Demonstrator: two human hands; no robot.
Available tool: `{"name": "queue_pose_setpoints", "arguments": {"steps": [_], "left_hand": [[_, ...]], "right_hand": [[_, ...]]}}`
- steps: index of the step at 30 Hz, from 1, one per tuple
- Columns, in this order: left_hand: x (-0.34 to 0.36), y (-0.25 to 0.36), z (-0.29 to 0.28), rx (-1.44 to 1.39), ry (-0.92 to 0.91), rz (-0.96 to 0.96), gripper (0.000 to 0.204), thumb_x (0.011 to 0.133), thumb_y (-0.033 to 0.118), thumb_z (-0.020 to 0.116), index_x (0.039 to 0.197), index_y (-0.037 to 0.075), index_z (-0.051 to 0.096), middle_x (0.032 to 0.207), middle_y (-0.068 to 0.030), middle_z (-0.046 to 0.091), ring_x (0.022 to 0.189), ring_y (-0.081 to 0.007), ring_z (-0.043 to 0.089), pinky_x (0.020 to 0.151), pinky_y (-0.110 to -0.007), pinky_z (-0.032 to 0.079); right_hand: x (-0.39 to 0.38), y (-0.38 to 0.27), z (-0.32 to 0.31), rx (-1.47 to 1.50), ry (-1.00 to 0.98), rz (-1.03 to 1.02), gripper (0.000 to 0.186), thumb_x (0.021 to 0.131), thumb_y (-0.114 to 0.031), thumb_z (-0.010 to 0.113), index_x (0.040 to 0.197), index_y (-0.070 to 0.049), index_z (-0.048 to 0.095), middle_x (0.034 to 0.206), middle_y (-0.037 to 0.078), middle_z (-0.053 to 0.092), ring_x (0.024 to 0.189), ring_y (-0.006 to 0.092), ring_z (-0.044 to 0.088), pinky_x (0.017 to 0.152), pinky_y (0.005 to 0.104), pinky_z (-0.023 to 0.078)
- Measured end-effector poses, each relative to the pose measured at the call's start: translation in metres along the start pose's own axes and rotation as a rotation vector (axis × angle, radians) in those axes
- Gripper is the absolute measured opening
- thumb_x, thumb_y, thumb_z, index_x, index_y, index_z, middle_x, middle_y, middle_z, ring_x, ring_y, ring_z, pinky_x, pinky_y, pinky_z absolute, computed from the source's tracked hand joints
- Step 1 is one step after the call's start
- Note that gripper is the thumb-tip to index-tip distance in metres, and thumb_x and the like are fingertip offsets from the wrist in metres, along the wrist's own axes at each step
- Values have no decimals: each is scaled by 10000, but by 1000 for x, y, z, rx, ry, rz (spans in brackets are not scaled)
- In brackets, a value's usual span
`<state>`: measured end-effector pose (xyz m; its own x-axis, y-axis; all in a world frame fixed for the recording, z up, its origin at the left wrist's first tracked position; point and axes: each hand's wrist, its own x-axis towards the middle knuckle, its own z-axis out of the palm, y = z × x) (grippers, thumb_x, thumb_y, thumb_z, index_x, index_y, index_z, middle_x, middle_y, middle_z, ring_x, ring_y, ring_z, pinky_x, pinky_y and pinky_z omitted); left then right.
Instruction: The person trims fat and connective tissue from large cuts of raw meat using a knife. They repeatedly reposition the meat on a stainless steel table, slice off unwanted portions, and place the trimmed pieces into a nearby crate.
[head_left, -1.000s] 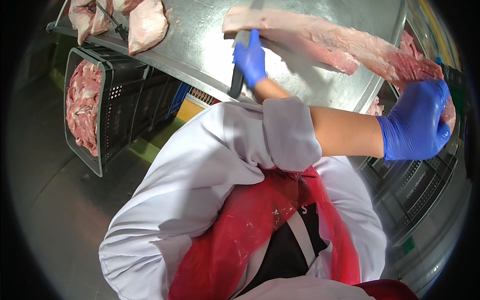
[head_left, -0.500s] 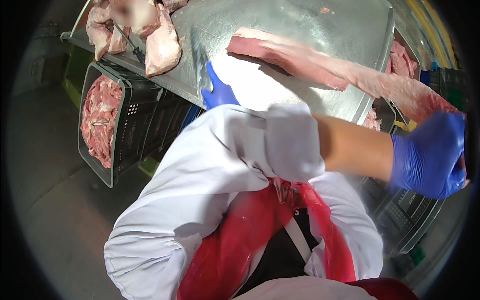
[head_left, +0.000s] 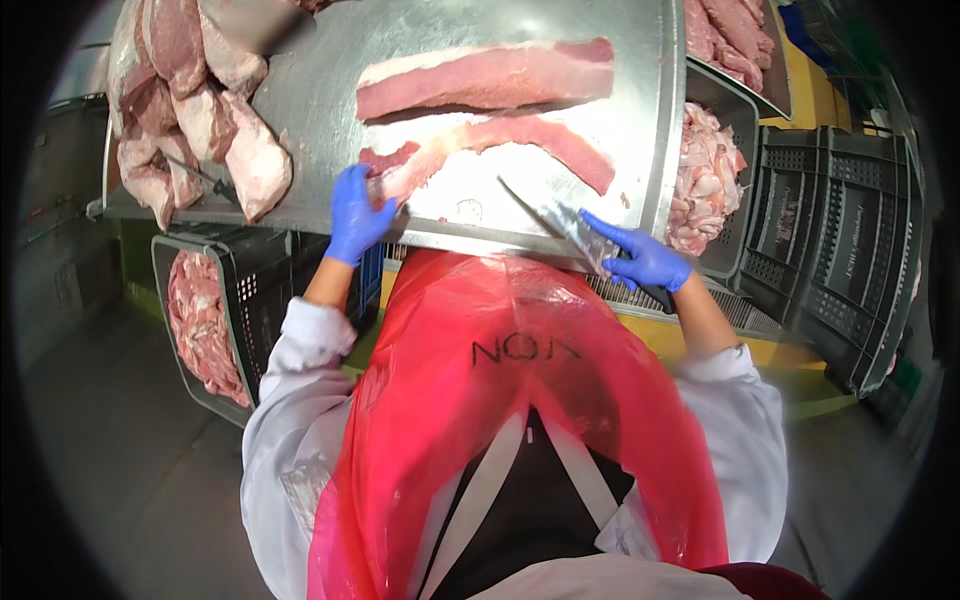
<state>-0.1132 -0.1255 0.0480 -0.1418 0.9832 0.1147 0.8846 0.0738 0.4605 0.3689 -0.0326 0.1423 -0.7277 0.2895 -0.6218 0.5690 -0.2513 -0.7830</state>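
A long strip of fatty meat (head_left: pixel 545 145) curves over the metal table, its left end between the thumb and fingers of my gloved left hand (head_left: pixel 358 218). A smaller dark red piece (head_left: pixel 385 160) lies by those fingers. My gloved right hand (head_left: pixel 648 258) grips a knife (head_left: pixel 550 215) by its black handle, index finger stretched along the blade, whose tip points toward the far left above the table. Behind the strip lies a thick slab of pink meat (head_left: pixel 485 82) with a pale fat edge; a shadowed gap runs between them.
Large bone-in cuts (head_left: pixel 205 110) are heaped at the table's left, with a thin dark tool among them. A dark crate (head_left: pixel 232 300) of meat hangs low at left. On the right stand a crate of trimmings (head_left: pixel 708 185), a tray of meat slices (head_left: pixel 735 40) and black crates (head_left: pixel 835 235).
My crossed arms have uncrossed: the left hand came back leftward with the strip, the right hand rightward with the knife. The strip now lies in front of the slab.
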Motion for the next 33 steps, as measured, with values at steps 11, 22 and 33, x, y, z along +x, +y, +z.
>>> {"name": "queue_pose_setpoints", "arguments": {"steps": [11,22,33], "left_hand": [[-8,40,45,456,-309,104,228,827,213,626,1007,74,644,932,-133,681,918,-316,654,794,-483,483],[22,8,0,396,-79,-4,181,775,184,654,915,71,639,827,-173,667,792,-384,662,707,-504,512],[-136,-125,-317,693,455,-685,391,875,238,614,1223,58,629,1129,-240,686,1043,-445,652,859,-481,523]], "right_hand": [[144,-9,44,-597,198,-183,706,942,-181,516,1587,-266,240,862,246,680,777,407,676,792,473,533],[184,-37,73,-960,120,-140,824,902,-20,416,1607,-308,102,876,246,688,779,388,694,720,503,548],[107,19,12,-524,296,-267,617,949,-209,543,1536,-203,354,880,182,703,722,387,679,695,461,536]]}}
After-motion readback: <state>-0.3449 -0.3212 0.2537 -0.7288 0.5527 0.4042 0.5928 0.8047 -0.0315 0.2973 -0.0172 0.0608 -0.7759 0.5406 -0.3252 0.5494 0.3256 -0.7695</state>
